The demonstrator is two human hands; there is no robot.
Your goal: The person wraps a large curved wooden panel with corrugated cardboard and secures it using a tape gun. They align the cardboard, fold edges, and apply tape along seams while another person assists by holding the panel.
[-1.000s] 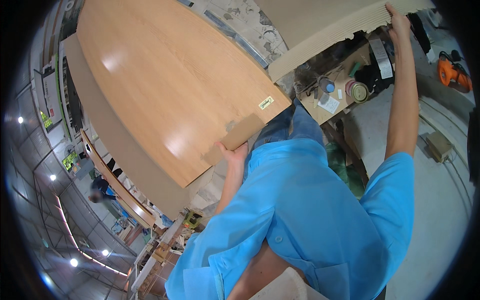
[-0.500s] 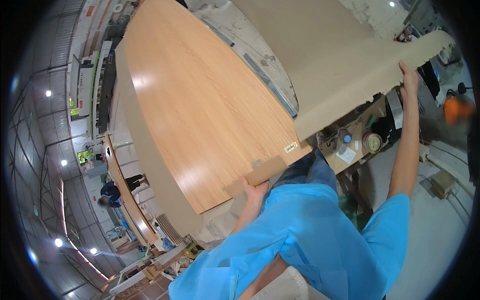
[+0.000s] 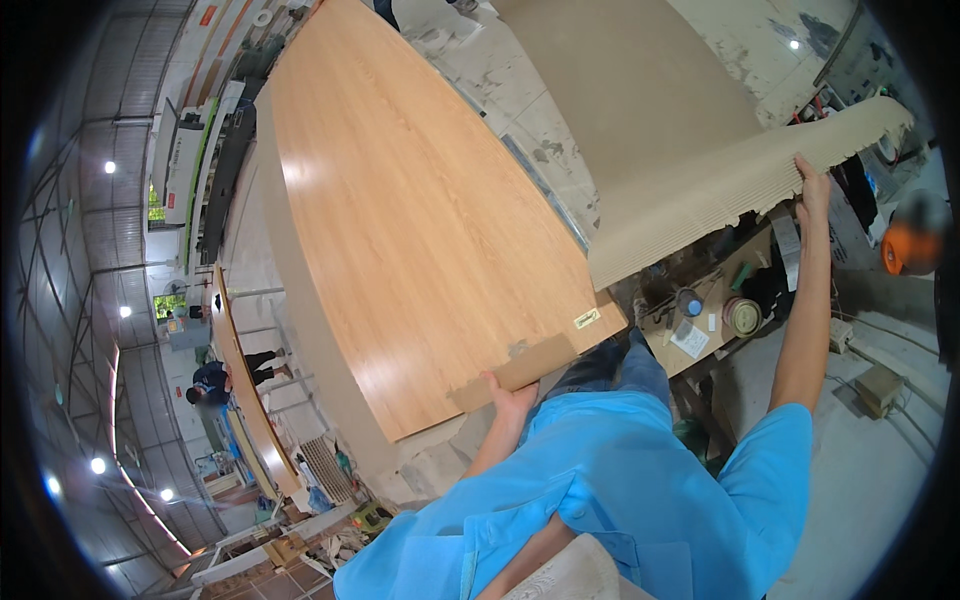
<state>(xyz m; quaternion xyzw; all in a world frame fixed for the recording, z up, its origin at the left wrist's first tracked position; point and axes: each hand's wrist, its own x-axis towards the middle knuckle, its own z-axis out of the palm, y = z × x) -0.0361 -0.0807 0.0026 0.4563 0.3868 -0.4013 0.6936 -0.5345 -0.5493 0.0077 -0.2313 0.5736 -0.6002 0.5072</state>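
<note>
L hand (image 3: 513, 398) holds brn flap (image 3: 517, 364) on panel (image 3: 430, 210), R hand (image 3: 815, 192) grips cardbd (image 3: 690, 150).

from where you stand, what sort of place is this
Most likely a woodworking or furniture workshop: a large wood-grain board fills the middle, a big cardboard sheet is in the right hand, and lamps shine under a high roof.

The panel (image 3: 430, 220) is orange-tan with wood grain, the cardboard strip (image 3: 530, 362) brown, the cardboard sheet (image 3: 650, 110) grey-brown with pale ribbing, the shirt (image 3: 620, 470) bright blue, the jeans (image 3: 642, 375) darker blue, the blurred tool (image 3: 905, 250) orange.
</note>
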